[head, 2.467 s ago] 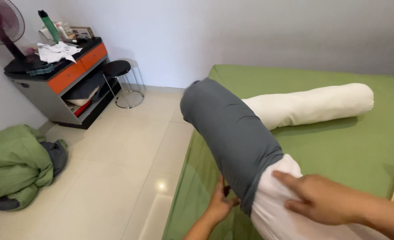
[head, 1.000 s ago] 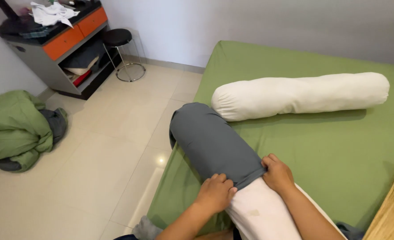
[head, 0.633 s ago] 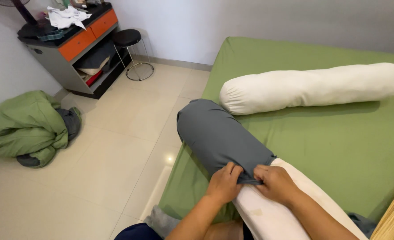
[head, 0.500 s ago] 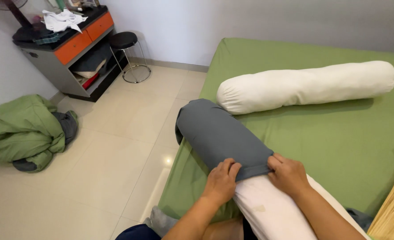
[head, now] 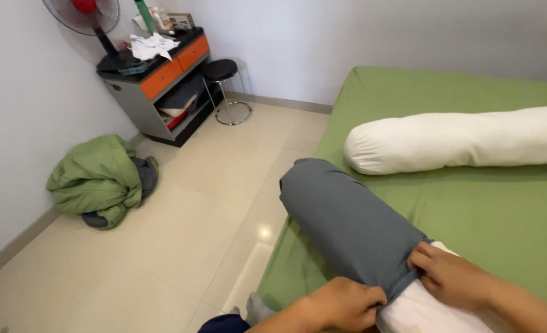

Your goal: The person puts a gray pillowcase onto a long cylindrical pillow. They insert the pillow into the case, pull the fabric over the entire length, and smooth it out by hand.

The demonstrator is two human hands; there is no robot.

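left hand (head: pixel 341 303): pinching grey cover (head: pixel 347 222) hem, near side | right hand (head: pixel 449 277): gripping same hem, right side | cover: halfway over white bolster (head: pixel 421 311), near edge of green bed (head: pixel 489 209) | second bolster (head: pixel 458 139): bare, far side | green bundle (head: pixel 98 179): floor, left

Plain pale walls (head: pixel 360 37) meet a glossy cream tile floor (head: pixel 181 246) that catches a small spot of light. A grey cabinet (head: pixel 153 86) with orange drawers stands in the corner, a fan (head: pixel 82 12) on top, a black stool (head: pixel 221 77) beside it, and green bedding (head: pixel 98 179) heaped against the wall.
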